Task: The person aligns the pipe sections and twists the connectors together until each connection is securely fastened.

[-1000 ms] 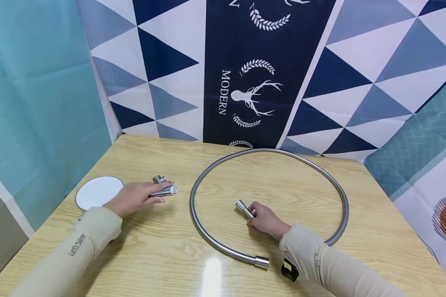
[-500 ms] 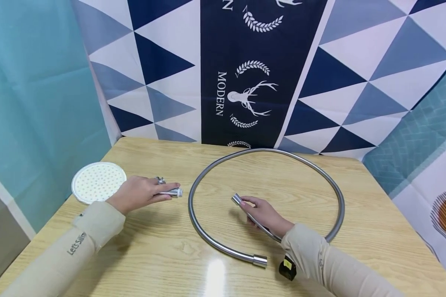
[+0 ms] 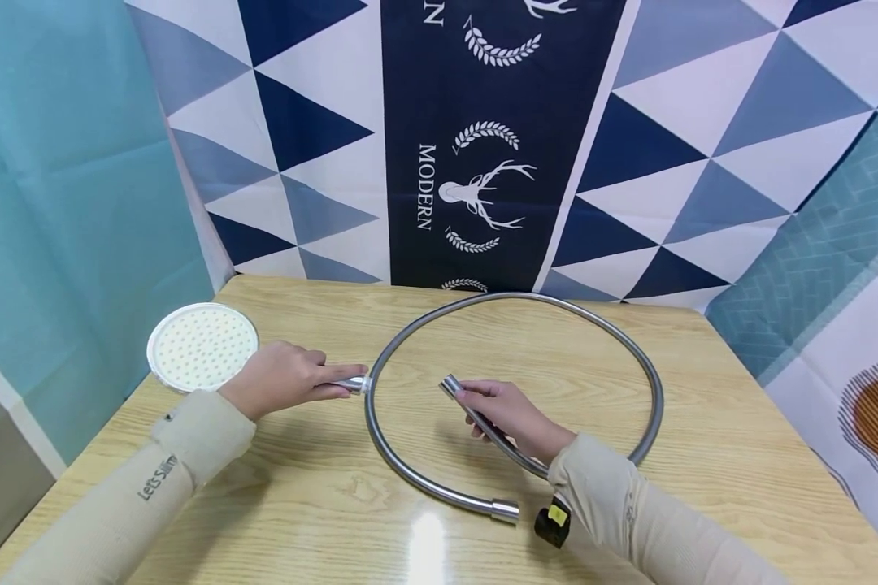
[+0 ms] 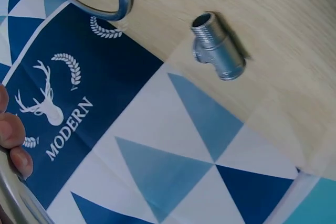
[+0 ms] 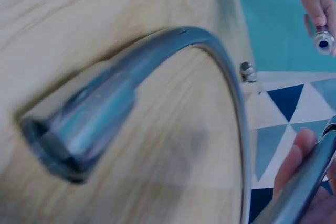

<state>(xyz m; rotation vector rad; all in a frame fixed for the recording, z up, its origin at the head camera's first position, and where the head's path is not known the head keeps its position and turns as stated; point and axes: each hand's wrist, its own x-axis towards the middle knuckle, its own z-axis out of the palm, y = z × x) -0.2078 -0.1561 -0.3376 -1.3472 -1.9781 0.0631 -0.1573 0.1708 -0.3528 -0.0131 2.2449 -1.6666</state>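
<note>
My left hand grips the handle of a round shower head, lifted off the table with its white nozzle face up. The handle's threaded end points right, towards the hose. My right hand holds a grey metal shower hose just behind one end, and that end's connector points up and left. A gap separates it from the handle. The hose's other connector lies on the table. In the left wrist view, a chrome tee fitting stands on the wood; the left hand hides it in the head view.
The hose loops widely over the wooden table, reaching almost to the back edge. A patterned cloth hangs behind, with a teal cloth at the left. A black camera sits below the right wrist.
My left hand has raised the shower head and carried its handle end rightward. The right hand has lifted the hose end and brought it leftward, narrowing the gap between the two.
</note>
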